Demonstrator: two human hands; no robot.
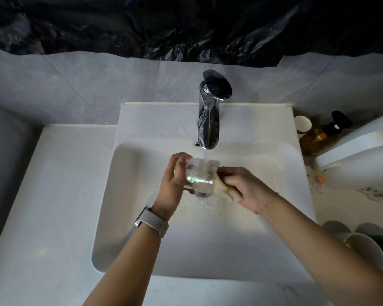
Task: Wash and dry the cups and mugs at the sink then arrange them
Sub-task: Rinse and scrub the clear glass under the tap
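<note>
a: glass — a clear cup (200,176) lies on its side over the white sink (128,217), water from the chrome tap (209,120) running onto it.
b: the hands?
a: left hand (173,184) curls around the cup's base; right hand (245,188) grips a pale sponge (224,191) touching its rim.
b: other containers?
a: white cups (366,250) near right, an amber pump bottle (318,135) far right.

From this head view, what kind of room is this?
Probably a bathroom or washroom vanity. A white rectangular sink with a chrome tap running, grey tiles behind, and an amber pump bottle on the counter. The left hand holds a clear glass under the stream.
</note>
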